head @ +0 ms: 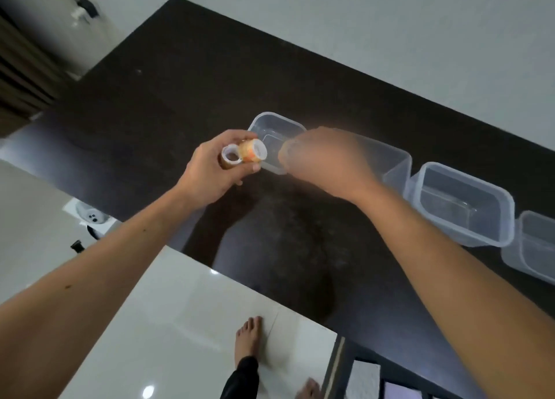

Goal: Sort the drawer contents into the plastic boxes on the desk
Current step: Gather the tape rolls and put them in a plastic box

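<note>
- Left hand [210, 170]: fingers curled round two small tape rolls [244, 153], held above the dark table [168, 92], just beside the near-left corner of the first plastic box [271, 122].
- Right hand [324, 161]: motion-blurred, positioned over the first box; whether it grips anything cannot be told.
- Second plastic box [465, 203]: on the table, right of the first.
- Third plastic box [534, 245]: further right, cut by the frame edge.
- Open drawer [369, 374]: bottom of view, contents unclear.
</note>
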